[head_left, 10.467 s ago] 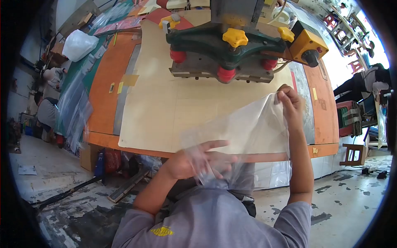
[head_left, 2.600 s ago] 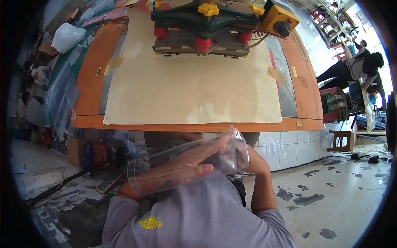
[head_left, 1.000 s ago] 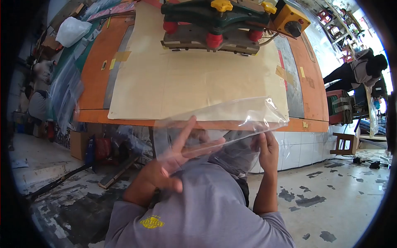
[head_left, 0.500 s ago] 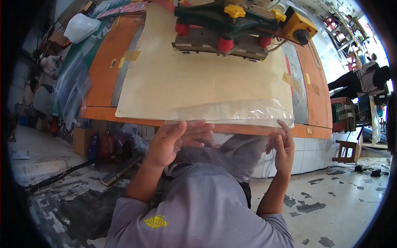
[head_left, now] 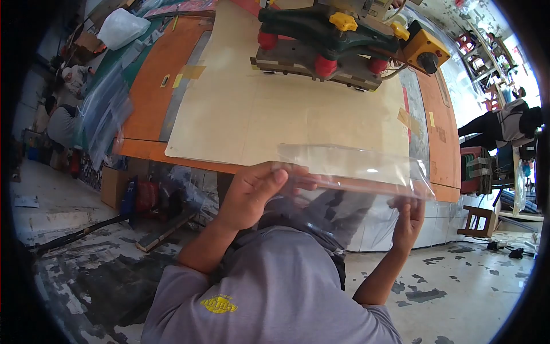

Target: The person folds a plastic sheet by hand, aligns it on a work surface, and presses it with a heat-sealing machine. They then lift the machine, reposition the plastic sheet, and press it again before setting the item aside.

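A clear plastic sheet [head_left: 366,166] spans between my hands, its far part over the front edge of the cream board [head_left: 240,114]. My left hand [head_left: 260,192] pinches the sheet's left side between thumb and fingers. At the sheet's right corner, my right hand [head_left: 408,221] grips it from below, fingers partly seen through the film. Part of the sheet hangs toward my lap. Beyond the hands, a dark green machine head [head_left: 303,28] with red knobs and a metal bar stands over the board.
The orange table [head_left: 152,86] carries the board. Clear plastic sheets [head_left: 106,114] hang at its left, near a white bag [head_left: 123,28]. A yellow control box [head_left: 425,49] sits at the machine's right. Other people are at far left and right. A small wooden stool [head_left: 478,222] stands at right.
Both hands have moved right and closed on the film; the right hand is also lower. The plastic sheet has shifted right and tilted down at its right end. The camera view has shifted slightly.
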`<state>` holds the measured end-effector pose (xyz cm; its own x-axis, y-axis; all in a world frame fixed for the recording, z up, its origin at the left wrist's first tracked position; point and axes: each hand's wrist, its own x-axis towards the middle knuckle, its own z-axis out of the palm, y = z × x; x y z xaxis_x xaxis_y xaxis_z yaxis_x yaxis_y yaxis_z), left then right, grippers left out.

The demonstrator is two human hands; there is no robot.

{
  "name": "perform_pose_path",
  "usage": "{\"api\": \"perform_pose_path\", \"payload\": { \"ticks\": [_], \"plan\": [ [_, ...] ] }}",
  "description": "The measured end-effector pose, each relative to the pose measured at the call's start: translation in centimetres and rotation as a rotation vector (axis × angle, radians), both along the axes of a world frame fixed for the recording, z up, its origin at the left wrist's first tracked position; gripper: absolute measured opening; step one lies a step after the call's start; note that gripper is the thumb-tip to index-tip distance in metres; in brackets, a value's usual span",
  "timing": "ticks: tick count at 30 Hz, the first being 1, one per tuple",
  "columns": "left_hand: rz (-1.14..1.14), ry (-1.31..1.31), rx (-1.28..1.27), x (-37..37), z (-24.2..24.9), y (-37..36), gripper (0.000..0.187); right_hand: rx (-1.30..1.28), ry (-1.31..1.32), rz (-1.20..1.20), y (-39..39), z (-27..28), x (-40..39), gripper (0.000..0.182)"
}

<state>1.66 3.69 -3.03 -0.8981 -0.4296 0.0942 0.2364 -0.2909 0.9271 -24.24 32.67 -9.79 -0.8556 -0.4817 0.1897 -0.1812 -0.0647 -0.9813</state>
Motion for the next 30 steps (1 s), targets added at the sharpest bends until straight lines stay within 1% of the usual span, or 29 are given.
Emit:
{"api": "perform_pose_path", "payload": {
  "ticks": [1, 4, 5, 7, 10, 13, 19, 22, 23, 26, 27, 29, 30],
  "plan": [
    [-0.032, 0.035, -0.045, 0.0, 0.1, 0.0, 0.039, -0.035, 0.010, -0.062, 0.3, -0.2, -0.2, 0.046],
    [-0.074, 0.055, -0.037, 0.0, 0.7, 0.8, 0.034, -0.103, -0.019, 0.009, 1.9, -0.5, -1.2, 0.041],
    [-0.070, 0.047, -0.060, -0.1, 0.7, 1.0, 0.034, -0.140, -0.002, -0.004, 2.6, -1.4, -1.7, 0.037],
    [-0.062, 0.029, -0.105, -0.2, 0.6, 1.3, 0.035, -0.167, 0.021, 0.013, 3.1, -1.8, -2.2, 0.039],
    [-0.073, 0.018, -0.106, -0.3, 0.6, 1.4, 0.034, -0.186, 0.034, 0.023, 3.4, -2.3, -2.6, 0.040],
    [-0.061, -0.011, -0.159, -0.1, 0.5, 1.3, 0.045, -0.166, 0.035, 0.021, 3.6, -2.3, -2.6, 0.042],
    [-0.039, 0.014, -0.194, -0.2, 0.0, 1.4, 0.047, -0.151, 0.112, -0.002, 4.6, -3.4, -3.2, 0.048],
    [-0.030, 0.013, -0.113, -0.1, 0.0, 1.6, 0.046, -0.185, 0.127, -0.006, 4.9, -3.5, -3.2, 0.052],
    [-0.050, 0.021, -0.144, 0.0, -0.1, 1.4, 0.046, -0.205, 0.126, -0.001, 4.8, -3.5, -3.2, 0.053],
    [-0.092, 0.023, -0.195, 0.1, -0.2, 0.9, 0.047, -0.206, 0.102, -0.118, 3.6, -2.4, -2.2, 0.041],
    [-0.094, 0.010, -0.186, 0.1, -0.2, 1.0, 0.048, -0.205, 0.116, -0.074, 3.8, -1.8, -2.3, 0.038],
    [-0.110, -0.015, -0.244, 0.3, 0.1, 0.9, 0.047, -0.205, 0.142, 0.019, 4.7, -1.0, -3.1, 0.033],
    [-0.122, -0.029, -0.315, 0.5, 0.4, 0.6, 0.045, -0.197, 0.062, -0.137, 6.3, -1.5, -3.4, 0.027]
  ]
}}
